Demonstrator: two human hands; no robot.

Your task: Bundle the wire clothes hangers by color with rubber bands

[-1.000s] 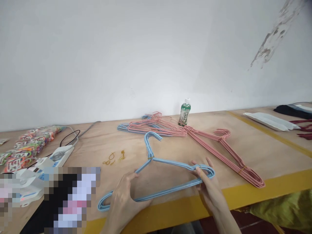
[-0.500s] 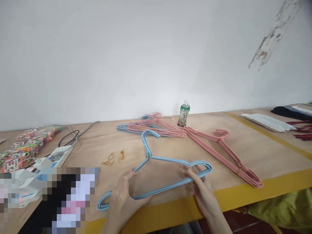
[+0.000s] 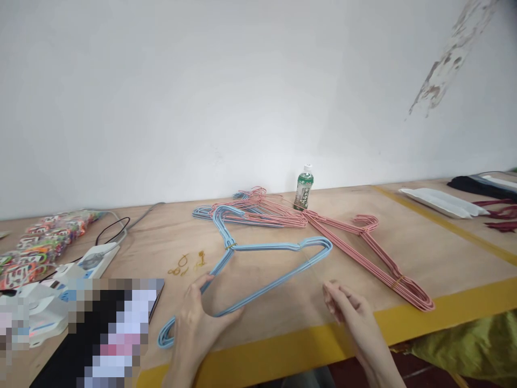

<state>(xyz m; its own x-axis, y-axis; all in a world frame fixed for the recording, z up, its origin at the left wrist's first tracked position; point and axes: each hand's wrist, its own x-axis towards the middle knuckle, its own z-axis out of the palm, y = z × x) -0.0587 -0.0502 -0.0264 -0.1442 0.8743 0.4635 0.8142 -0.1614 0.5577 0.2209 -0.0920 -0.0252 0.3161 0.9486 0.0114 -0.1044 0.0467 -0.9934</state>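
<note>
A bundle of blue wire hangers (image 3: pixel 266 247) is tilted up off the table, hook to the upper left. My left hand (image 3: pixel 197 318) is closed around its left part, thumb on the lower bar and fingers at the sloping shoulder. A yellowish rubber band wraps the neck below the hook. My right hand (image 3: pixel 343 304) is apart from the hangers, fingertips pinched together. Between it and the right end of the bundle stretches a thin, faint strand, which looks like a rubber band. Several loose yellow rubber bands (image 3: pixel 183 261) lie on the table to the left.
A banded bundle of pink hangers (image 3: pixel 359 253) lies to the right. Behind are more pink and blue hangers (image 3: pixel 258 213) and a green-labelled bottle (image 3: pixel 304 188). A power strip (image 3: pixel 97 257) and colourful packets (image 3: pixel 44 242) sit at left, a white packet (image 3: pixel 440 202) at far right.
My right hand has come off the hangers and moved right and down, drawing out a thin strand. The blue bundle has swung, its hook going left and its right end rising.
</note>
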